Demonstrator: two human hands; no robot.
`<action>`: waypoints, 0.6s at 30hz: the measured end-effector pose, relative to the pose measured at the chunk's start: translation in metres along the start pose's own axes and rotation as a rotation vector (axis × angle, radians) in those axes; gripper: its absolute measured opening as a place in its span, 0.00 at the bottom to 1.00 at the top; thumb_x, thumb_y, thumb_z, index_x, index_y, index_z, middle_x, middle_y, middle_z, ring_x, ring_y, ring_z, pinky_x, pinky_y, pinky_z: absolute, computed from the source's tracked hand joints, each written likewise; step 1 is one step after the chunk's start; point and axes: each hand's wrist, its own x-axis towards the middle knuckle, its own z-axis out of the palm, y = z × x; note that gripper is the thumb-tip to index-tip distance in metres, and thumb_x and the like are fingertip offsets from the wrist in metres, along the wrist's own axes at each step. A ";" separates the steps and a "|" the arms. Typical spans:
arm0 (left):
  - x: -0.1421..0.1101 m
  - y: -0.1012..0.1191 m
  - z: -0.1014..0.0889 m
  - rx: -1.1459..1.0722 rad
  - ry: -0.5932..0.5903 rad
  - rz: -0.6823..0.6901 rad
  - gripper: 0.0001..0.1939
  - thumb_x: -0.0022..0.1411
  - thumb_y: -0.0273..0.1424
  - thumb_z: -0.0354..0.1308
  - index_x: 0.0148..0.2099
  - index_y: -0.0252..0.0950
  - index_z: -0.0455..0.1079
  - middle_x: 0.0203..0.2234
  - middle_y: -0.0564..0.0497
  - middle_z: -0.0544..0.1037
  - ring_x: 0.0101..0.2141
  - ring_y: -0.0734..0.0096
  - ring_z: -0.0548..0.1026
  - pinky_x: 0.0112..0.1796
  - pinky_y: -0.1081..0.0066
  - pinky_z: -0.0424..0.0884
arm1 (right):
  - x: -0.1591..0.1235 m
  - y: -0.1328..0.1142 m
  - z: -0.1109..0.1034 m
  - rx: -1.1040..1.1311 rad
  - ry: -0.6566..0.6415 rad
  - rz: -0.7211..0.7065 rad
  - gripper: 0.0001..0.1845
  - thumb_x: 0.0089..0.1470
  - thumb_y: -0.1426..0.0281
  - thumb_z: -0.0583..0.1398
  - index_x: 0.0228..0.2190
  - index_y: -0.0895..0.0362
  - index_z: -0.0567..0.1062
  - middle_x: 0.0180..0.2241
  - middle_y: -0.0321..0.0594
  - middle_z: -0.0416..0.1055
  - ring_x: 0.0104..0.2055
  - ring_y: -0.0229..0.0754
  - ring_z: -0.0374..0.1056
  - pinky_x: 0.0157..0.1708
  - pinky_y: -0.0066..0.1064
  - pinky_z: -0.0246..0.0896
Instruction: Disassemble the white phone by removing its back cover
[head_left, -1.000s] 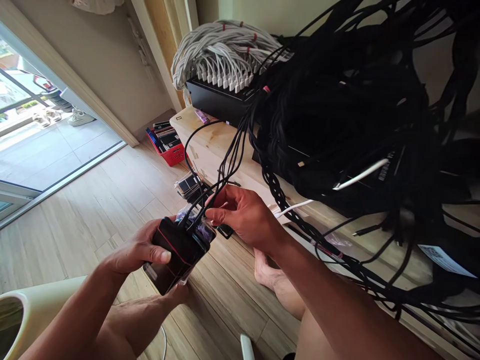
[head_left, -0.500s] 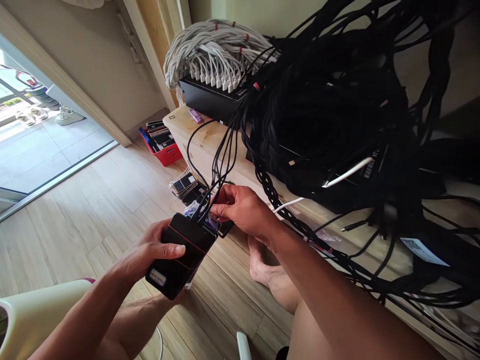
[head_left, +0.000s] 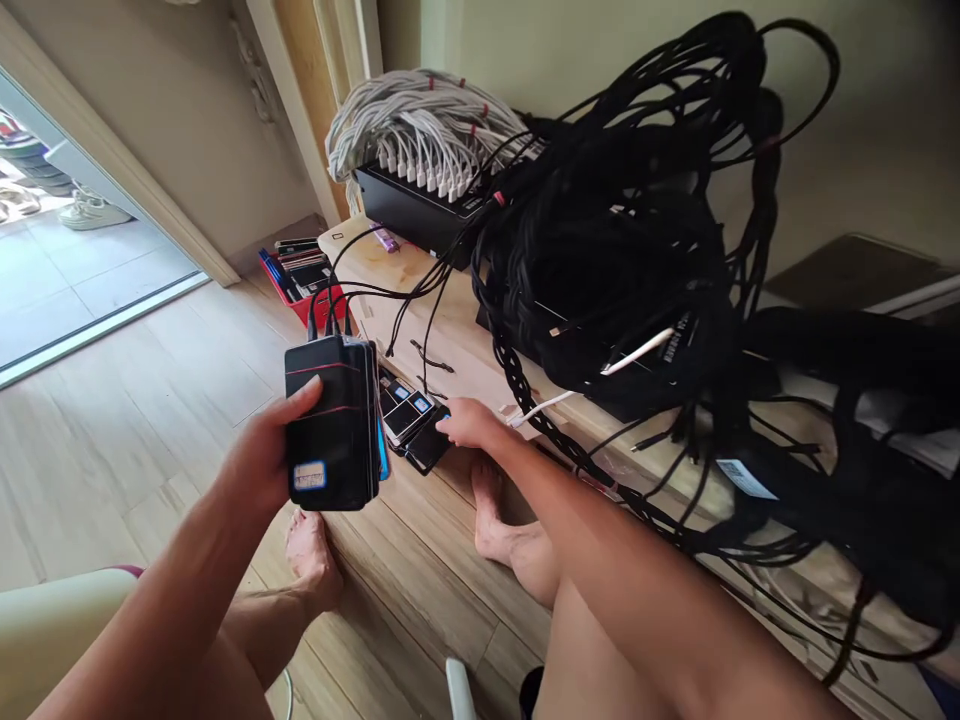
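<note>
**One stack of phones (head_left: 330,430) up in the left hand (head_left: 274,430), and the right hand (head_left: 466,422) down at the floor pile (head_left: 409,412)!**

Left of centre, the left hand is closed around the stack, thumb pressed across the front face. Two thin red bands cross that face, and a pale label (head_left: 310,475) sits low on it. The stack stands nearly upright, with black cables (head_left: 332,318) plugged in along its top edge — and those leads sweep away toward two o'clock.

Take the stack as the middle of the dial, and the right hand works out at three o'clock, fingers bunched at the near side of the floor pile. Is it gripping a phone there? The fingertips are too small and hidden to tell. Between the hands, more dark phones with small labels lie in that pile, just beside the wooden bench (head_left: 427,285).

Up at one o'clock, a black box (head_left: 409,212) rests on the bench, rows of white cables (head_left: 405,115) plugged into its top. A huge black cable tangle (head_left: 615,220) fills two o'clock! At twelve, beyond the plugs, a red basket (head_left: 321,305) holds more flat devices on the floor. Bare feet (head_left: 311,550) show at six and four o'clock — and one pale shoe (head_left: 91,210) sits past the doorway at ten.
</note>
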 end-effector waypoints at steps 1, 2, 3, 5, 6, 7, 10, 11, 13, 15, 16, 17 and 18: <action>0.002 0.001 0.004 -0.060 0.045 -0.022 0.08 0.65 0.31 0.60 0.42 0.32 0.76 0.26 0.43 0.84 0.25 0.55 0.83 0.33 0.58 0.85 | 0.008 0.001 0.010 0.003 0.015 0.004 0.12 0.50 0.75 0.70 0.39 0.60 0.80 0.31 0.45 0.82 0.32 0.46 0.79 0.37 0.32 0.71; 0.004 0.002 0.008 -0.115 0.075 -0.029 0.08 0.67 0.30 0.57 0.41 0.32 0.76 0.25 0.44 0.83 0.26 0.55 0.84 0.35 0.58 0.85 | 0.016 -0.001 0.019 0.021 0.030 0.004 0.16 0.51 0.73 0.70 0.43 0.59 0.80 0.32 0.44 0.82 0.31 0.46 0.78 0.37 0.32 0.71; 0.006 0.002 0.012 -0.163 0.092 -0.022 0.08 0.68 0.29 0.56 0.42 0.32 0.76 0.25 0.44 0.83 0.27 0.55 0.84 0.36 0.58 0.85 | 0.023 -0.004 0.027 0.052 0.046 -0.003 0.18 0.54 0.70 0.69 0.48 0.59 0.79 0.33 0.43 0.82 0.30 0.45 0.78 0.37 0.33 0.70; 0.010 0.001 0.019 -0.244 0.094 0.002 0.08 0.68 0.28 0.55 0.43 0.33 0.76 0.25 0.46 0.83 0.29 0.56 0.85 0.39 0.59 0.85 | 0.033 -0.017 0.038 0.115 0.090 -0.031 0.19 0.60 0.64 0.65 0.51 0.56 0.77 0.34 0.42 0.82 0.29 0.44 0.77 0.37 0.33 0.69; 0.013 0.000 0.021 -0.279 0.088 0.005 0.08 0.68 0.28 0.56 0.44 0.33 0.76 0.25 0.47 0.83 0.29 0.56 0.85 0.39 0.59 0.84 | 0.036 -0.025 0.041 0.152 0.115 -0.051 0.17 0.62 0.63 0.63 0.50 0.55 0.77 0.35 0.41 0.81 0.29 0.43 0.77 0.37 0.32 0.68; 0.015 -0.001 0.023 -0.311 0.079 0.000 0.08 0.69 0.29 0.56 0.45 0.33 0.76 0.25 0.47 0.83 0.29 0.57 0.85 0.39 0.59 0.84 | 0.037 -0.033 0.043 0.190 0.134 -0.073 0.13 0.63 0.62 0.61 0.46 0.54 0.78 0.34 0.40 0.81 0.30 0.43 0.76 0.37 0.31 0.68; 0.018 -0.003 0.026 -0.397 0.043 -0.048 0.10 0.70 0.32 0.55 0.45 0.32 0.76 0.25 0.48 0.82 0.28 0.58 0.84 0.38 0.59 0.84 | 0.030 -0.054 0.040 0.320 0.127 -0.124 0.11 0.62 0.66 0.59 0.28 0.55 0.76 0.26 0.36 0.76 0.29 0.41 0.75 0.34 0.29 0.67; 0.019 -0.003 0.027 -0.424 0.025 -0.063 0.11 0.71 0.33 0.54 0.44 0.32 0.76 0.25 0.48 0.82 0.28 0.59 0.84 0.38 0.58 0.84 | 0.024 -0.057 0.038 0.367 0.105 -0.135 0.13 0.60 0.67 0.59 0.24 0.55 0.73 0.23 0.35 0.74 0.27 0.41 0.74 0.32 0.28 0.67; 0.020 -0.003 0.029 -0.474 -0.020 -0.067 0.14 0.73 0.34 0.52 0.42 0.32 0.76 0.25 0.47 0.81 0.28 0.60 0.84 0.38 0.58 0.84 | 0.006 -0.059 0.030 0.468 0.056 -0.153 0.13 0.57 0.68 0.60 0.21 0.55 0.69 0.19 0.33 0.70 0.24 0.40 0.72 0.27 0.27 0.67; 0.020 -0.003 0.031 -0.520 -0.070 -0.048 0.16 0.74 0.35 0.50 0.39 0.31 0.75 0.25 0.47 0.81 0.27 0.61 0.83 0.38 0.59 0.84 | -0.017 -0.056 0.018 0.565 0.028 -0.167 0.11 0.55 0.67 0.60 0.22 0.55 0.69 0.19 0.32 0.70 0.22 0.38 0.71 0.24 0.27 0.68; 0.021 -0.003 0.033 -0.546 -0.092 -0.041 0.17 0.74 0.35 0.50 0.39 0.31 0.75 0.25 0.46 0.81 0.27 0.61 0.83 0.38 0.59 0.84 | -0.030 -0.053 0.011 0.606 0.025 -0.175 0.10 0.55 0.65 0.60 0.24 0.55 0.69 0.20 0.33 0.70 0.22 0.37 0.70 0.24 0.27 0.69; 0.021 -0.004 0.036 -0.573 -0.106 -0.042 0.18 0.75 0.35 0.49 0.38 0.31 0.75 0.24 0.46 0.81 0.27 0.62 0.82 0.37 0.59 0.83 | -0.043 -0.051 0.004 0.646 0.027 -0.185 0.11 0.54 0.63 0.61 0.25 0.55 0.70 0.21 0.33 0.71 0.22 0.37 0.70 0.23 0.26 0.69; 0.022 -0.004 0.039 -0.601 -0.111 -0.050 0.19 0.75 0.36 0.49 0.37 0.31 0.75 0.24 0.46 0.81 0.26 0.62 0.82 0.37 0.59 0.83 | -0.056 -0.049 -0.004 0.694 0.033 -0.201 0.12 0.54 0.60 0.62 0.26 0.55 0.70 0.22 0.33 0.72 0.22 0.36 0.70 0.23 0.25 0.70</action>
